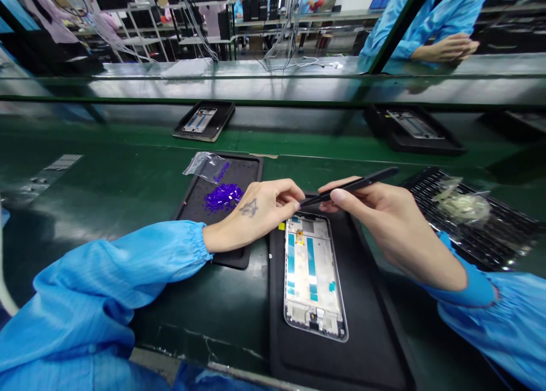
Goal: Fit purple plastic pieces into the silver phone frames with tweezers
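Observation:
Black tweezers (pixel 358 183) are gripped in my right hand (pixel 384 220), their tips pointing left. My left hand (pixel 267 206) is closed in a pinch where the tweezer tips meet its fingertips; whatever it pinches is too small to make out. Just below both hands lies a phone frame (pixel 322 266), silver with blue-green strips and a small yellow tab at its top edge. It rests on a black tray (pixel 298 357). Left of it, a second black tray (pixel 194 198) bears a pile of small purple pieces (pixel 224 198) and a clear plastic bag (pixel 206 166), partly behind my left hand.
On the right sits a black slotted tray (pixel 507 232) with a clump of pale translucent material (pixel 464 206). Farther back on the green bench are trays with phone frames (pixel 200 120) (pixel 416 124). A person's hands (pixel 446 49) rest across the bench.

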A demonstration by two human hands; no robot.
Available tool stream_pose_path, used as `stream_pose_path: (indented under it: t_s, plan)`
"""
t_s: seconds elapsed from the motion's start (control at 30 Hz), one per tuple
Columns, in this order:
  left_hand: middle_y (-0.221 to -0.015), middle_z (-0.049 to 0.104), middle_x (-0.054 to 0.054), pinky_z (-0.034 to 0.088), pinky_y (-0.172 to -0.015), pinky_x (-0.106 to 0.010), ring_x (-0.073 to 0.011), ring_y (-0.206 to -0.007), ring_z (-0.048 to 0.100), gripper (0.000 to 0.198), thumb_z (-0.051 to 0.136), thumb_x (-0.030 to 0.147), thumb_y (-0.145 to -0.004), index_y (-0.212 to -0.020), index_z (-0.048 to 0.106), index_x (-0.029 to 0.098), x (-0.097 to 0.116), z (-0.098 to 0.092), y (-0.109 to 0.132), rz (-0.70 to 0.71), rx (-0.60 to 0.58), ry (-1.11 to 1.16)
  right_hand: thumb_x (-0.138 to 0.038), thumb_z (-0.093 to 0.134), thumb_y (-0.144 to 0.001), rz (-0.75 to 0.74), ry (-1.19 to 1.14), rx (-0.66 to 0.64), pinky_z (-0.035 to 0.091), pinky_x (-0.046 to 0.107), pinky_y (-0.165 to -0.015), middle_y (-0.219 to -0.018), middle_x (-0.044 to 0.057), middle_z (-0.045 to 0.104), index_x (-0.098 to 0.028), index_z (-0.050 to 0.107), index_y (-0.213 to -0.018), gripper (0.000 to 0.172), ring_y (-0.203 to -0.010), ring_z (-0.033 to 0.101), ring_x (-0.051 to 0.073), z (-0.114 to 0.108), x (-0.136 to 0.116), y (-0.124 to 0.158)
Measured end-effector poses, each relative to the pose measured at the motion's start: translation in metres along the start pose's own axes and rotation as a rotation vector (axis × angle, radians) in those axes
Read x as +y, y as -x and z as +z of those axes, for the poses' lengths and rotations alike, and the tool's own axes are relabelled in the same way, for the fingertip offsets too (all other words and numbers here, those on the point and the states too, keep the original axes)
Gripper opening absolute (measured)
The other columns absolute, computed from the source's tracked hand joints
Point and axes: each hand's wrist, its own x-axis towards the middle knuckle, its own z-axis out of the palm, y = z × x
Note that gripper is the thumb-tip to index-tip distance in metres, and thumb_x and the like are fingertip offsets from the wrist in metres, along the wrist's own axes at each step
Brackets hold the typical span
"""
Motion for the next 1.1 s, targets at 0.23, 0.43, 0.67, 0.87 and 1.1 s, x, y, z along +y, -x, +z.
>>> stream_pose_path:
  t_s: [0.23,0.43,0.67,0.87,1.1]
  plan:
    - [-0.090,0.076,0.000,0.054,-0.074,-0.022,-0.0139,-0.083,0.073,0.014,0.060,0.014,-0.089,-0.097,0.071,0.017,0.000,0.000,0.000,0.021,0.003,-0.019,-0.053,0.071,-0.086,-0.025,0.022,-0.010,0.052,0.033,-0.074,-0.080,0.002,0.078,-0.023,0.079,-0.094,0.033,-0.078,0.073,0.021,-0.001,0.000,-0.001]
    - [-0.090,0.076,0.000,0.054,-0.074,-0.023,-0.0142,-0.084,0.073,0.015,0.059,0.014,-0.089,-0.098,0.071,0.017,0.001,-0.001,0.000,0.024,-0.011,-0.042,-0.051,0.072,-0.086,-0.039,0.007,-0.018,0.053,0.032,-0.075,-0.082,0.001,0.078,-0.023,0.078,-0.093,0.030,-0.079,0.073,0.021,-0.002,0.001,-0.002]
    - [-0.092,0.076,-0.001,0.055,-0.076,-0.024,-0.0144,-0.087,0.073,0.014,0.059,0.016,-0.091,-0.100,0.069,0.017,0.000,0.001,0.000,0.011,-0.016,-0.015,-0.048,0.072,-0.086,-0.079,0.043,-0.064,0.055,0.028,-0.072,-0.087,0.002,0.078,-0.020,0.076,-0.083,0.029,-0.079,0.072,0.019,-0.002,-0.008,0.000]
    - [-0.110,0.068,-0.006,0.054,-0.083,-0.032,-0.0163,-0.092,0.066,0.019,0.055,0.027,-0.098,-0.115,0.059,0.018,0.010,-0.006,0.016,0.090,-0.065,-0.190,-0.048,0.073,-0.086,-0.104,0.055,0.092,0.054,0.030,-0.075,-0.079,0.002,0.076,-0.021,0.078,-0.094,0.028,-0.077,0.071,0.018,-0.011,0.001,-0.010]
    - [-0.117,0.058,-0.009,0.050,-0.083,-0.036,-0.0232,-0.102,0.052,0.023,0.066,0.036,-0.094,-0.102,0.056,0.017,0.047,-0.001,0.071,0.388,-0.684,-0.564,-0.049,0.081,-0.077,0.084,-0.148,0.054,0.060,0.035,-0.079,-0.078,0.003,0.075,-0.020,0.077,-0.087,0.030,-0.076,0.073,0.020,-0.004,0.027,-0.020]
